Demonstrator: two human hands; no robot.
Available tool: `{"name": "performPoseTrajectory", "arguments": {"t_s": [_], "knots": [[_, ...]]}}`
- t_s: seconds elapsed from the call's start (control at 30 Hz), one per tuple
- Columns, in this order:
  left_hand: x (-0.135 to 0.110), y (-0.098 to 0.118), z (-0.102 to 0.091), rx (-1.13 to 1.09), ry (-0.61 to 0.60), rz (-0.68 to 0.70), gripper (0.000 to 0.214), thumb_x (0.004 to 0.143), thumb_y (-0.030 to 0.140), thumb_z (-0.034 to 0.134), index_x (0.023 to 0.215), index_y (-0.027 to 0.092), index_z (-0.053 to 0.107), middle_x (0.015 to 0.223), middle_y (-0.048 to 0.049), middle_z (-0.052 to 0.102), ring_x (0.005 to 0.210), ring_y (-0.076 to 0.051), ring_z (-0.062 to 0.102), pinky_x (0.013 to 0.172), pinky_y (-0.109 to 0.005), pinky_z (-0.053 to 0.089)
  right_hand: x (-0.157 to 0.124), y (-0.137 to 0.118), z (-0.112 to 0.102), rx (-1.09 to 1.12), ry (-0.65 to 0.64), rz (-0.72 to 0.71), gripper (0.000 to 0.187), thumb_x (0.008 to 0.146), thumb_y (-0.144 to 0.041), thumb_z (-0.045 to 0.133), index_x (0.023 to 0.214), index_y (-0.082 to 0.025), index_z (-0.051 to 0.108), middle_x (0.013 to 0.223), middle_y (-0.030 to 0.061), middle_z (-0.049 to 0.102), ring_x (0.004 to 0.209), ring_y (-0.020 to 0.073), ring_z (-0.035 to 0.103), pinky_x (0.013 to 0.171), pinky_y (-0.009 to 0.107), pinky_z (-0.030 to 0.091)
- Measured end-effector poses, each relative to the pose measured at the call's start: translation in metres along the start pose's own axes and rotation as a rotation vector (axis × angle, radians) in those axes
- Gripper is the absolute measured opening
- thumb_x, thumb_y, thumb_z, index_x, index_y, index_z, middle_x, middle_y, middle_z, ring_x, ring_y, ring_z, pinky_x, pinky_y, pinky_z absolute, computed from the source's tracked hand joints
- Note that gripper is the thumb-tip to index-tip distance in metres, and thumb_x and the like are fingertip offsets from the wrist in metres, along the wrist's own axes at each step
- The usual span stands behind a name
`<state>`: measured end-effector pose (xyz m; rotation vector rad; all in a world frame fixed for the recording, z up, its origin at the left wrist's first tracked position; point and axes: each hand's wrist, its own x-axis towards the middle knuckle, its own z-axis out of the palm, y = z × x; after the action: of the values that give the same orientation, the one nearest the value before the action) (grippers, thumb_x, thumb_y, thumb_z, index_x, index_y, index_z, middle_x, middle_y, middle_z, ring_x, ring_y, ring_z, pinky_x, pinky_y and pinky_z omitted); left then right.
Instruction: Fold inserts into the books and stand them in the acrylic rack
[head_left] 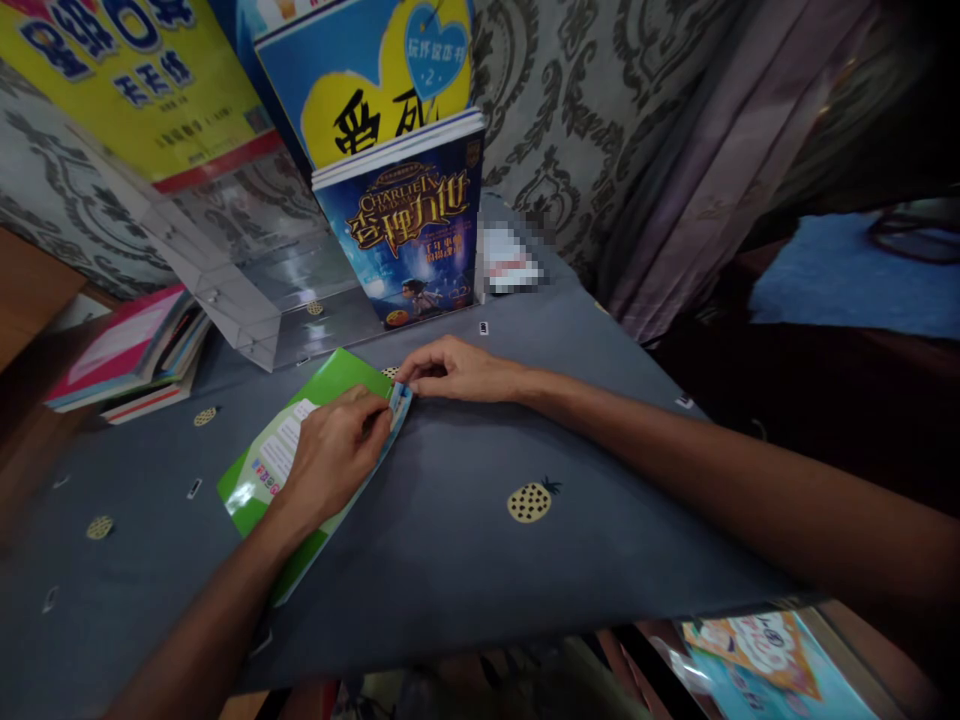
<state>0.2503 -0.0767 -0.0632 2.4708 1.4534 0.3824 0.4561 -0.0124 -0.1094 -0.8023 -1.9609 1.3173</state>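
Note:
A thin green booklet (330,385) lies flat on the dark grey tablecloth (480,560) with pineapple prints. My left hand (337,455) rests on top of it, fingers curled and pinching its right edge near the upper corner. My right hand (450,370) reaches in from the right and pinches the same corner, fingertips pressed together beside the left hand's. The middle of the booklet is hidden under my left hand.
A dark blue illustrated book (409,235) stands upright behind the hands, with a blue-and-yellow book (367,70) behind it. A clear acrylic stand (255,290) sits to the left. Stacked books (135,350) lie far left. Curtains (720,150) hang right; the table edge runs near.

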Motion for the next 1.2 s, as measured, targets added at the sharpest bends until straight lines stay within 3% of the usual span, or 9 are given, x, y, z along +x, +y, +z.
{"name": "performPoseTrajectory", "arguments": {"t_s": [0.7, 1.03, 1.2], "knots": [[-0.0008, 0.0002, 0.0005, 0.021, 0.01, 0.017, 0.029, 0.095, 0.027, 0.045, 0.076, 0.021, 0.066, 0.08, -0.0027, 0.065, 0.073, -0.017, 0.059, 0.067, -0.03, 0.04, -0.0002, 0.0004, 0.0021, -0.014, 0.024, -0.024, 0.018, 0.086, -0.029, 0.067, 0.092, -0.015, 0.076, 0.081, 0.0015, 0.072, 0.073, 0.0124, 0.061, 0.068, 0.025, 0.046], [-0.0016, 0.0001, 0.0015, 0.063, 0.011, 0.031, 0.026, 0.095, 0.024, 0.046, 0.078, 0.02, 0.066, 0.078, -0.0018, 0.063, 0.073, -0.017, 0.059, 0.067, -0.03, 0.038, -0.0003, 0.0006, 0.0004, 0.018, -0.004, 0.001, 0.017, 0.083, -0.021, 0.066, 0.096, -0.013, 0.074, 0.084, 0.0029, 0.072, 0.075, 0.0128, 0.062, 0.069, 0.025, 0.047], [-0.0023, 0.0, 0.0036, 0.126, 0.019, 0.045, 0.028, 0.097, 0.025, 0.045, 0.081, 0.02, 0.067, 0.08, -0.0024, 0.064, 0.074, -0.018, 0.06, 0.067, -0.03, 0.038, 0.0, -0.0012, 0.0026, -0.044, 0.026, -0.02, 0.02, 0.086, -0.03, 0.065, 0.091, -0.013, 0.075, 0.081, 0.0029, 0.072, 0.073, 0.0132, 0.061, 0.068, 0.026, 0.045]]}}
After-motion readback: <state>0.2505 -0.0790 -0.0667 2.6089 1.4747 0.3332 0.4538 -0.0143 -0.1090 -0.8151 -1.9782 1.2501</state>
